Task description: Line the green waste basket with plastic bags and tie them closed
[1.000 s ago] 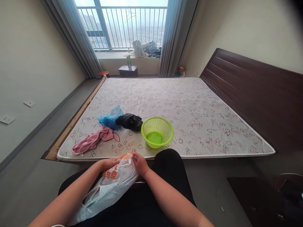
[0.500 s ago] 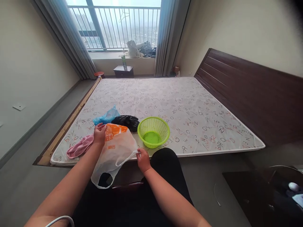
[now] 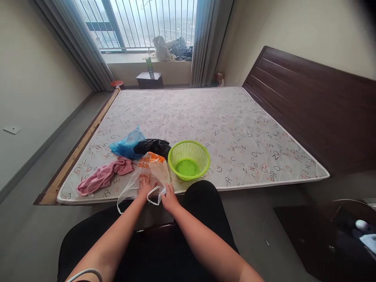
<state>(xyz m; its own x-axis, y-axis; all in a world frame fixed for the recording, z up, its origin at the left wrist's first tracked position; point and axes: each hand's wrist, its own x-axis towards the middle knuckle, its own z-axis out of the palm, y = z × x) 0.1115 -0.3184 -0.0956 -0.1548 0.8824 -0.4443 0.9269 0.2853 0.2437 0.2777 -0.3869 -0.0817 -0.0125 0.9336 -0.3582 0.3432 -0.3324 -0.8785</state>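
Note:
A thin white plastic bag with orange print lies at the near edge of the mattress. My left hand rests on it with the fingers spread. Closed on the bag's edge near one handle is my right hand. Right of the bag stands a green plastic basket with nothing in it. Behind the bag lie a black plastic bag and a blue plastic bag. A crumpled pink cloth is to the left.
The patterned mattress has a dark headboard on the right and a wooden frame edge on the left. A small nightstand is beyond it. A dark table stands at the lower right.
My left hand has moved right and down from the bag's far left side onto its middle. The white bag has sunk and crumpled, uncovering more pink cloth. The view has tilted down slightly.

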